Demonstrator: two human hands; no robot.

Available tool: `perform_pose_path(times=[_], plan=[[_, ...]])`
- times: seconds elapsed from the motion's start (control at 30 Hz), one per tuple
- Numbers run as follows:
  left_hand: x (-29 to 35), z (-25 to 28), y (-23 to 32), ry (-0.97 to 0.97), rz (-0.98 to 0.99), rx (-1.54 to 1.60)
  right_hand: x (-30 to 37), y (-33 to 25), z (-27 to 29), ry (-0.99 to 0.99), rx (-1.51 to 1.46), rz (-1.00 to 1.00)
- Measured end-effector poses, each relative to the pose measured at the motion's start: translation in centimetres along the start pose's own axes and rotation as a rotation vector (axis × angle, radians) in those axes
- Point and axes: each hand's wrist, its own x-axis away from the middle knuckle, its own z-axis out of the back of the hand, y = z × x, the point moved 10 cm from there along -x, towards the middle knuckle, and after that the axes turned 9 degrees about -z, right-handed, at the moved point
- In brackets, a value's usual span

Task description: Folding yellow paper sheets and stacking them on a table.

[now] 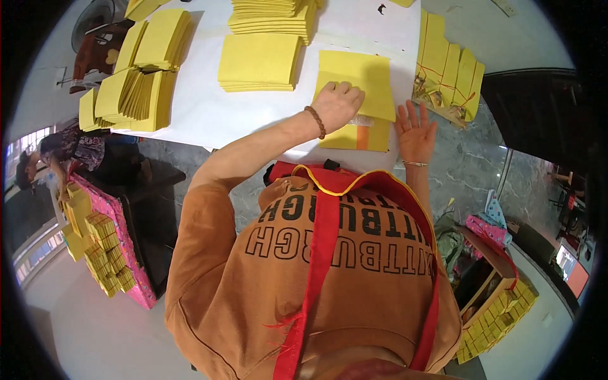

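One left hand point(339, 104), curled, grip unclear, rests on yellow paper point(364, 69) by the desk's point(202, 82) near-right corner; bumping the wide-open right hand point(416, 138) could skew it.

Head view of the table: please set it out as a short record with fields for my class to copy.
Left hand: fingers curled, on a flat yellow rectangular paper-like sheet
Right hand: palm up, fingers spread, near the sheet's right edge
Below the sheet: yellow paper-like piece with an orange stripe; whether joined is unclear
Surface: white-covered table
Stacks: flat yellow rectangular paper-like pieces, beyond and left
Left wrist: brown beaded bracelet
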Motion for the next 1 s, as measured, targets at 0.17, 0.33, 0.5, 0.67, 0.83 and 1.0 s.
perform_pose_path(times=[0.17, 0.33, 0.5, 0.67, 0.83, 1.0], plan=[[3.1, 11.1, -4.4, 0.205, 0.017, -0.038, 1.0, -0.8, 1.7, 0.222, 0.254, 0.072], [10.2, 8.6, -13.3, 0.114, 0.09, -0.293, 0.2, 0.3, 2.0, 0.244, 0.323, 0.064], [12.7, 3.6, -16.3, -0.048, 0.235, -0.256, -0.2, 0.5, 3.1, 0.292, 0.366, 0.043], [13.0, 1.7, -16.5, -0.144, 0.266, -0.265, -0.1, 0.4, 3.9, 0.304, 0.353, 0.059], [14.0, 0.3, -15.8, -0.181, 0.354, -0.214, -0.1, 0.4, 3.0, 0.345, 0.39, 0.059], [14.1, 0.0, -15.5, -0.136, 0.435, -0.144, 0.0, 0.4, 2.9, 0.367, 0.414, 0.052]])
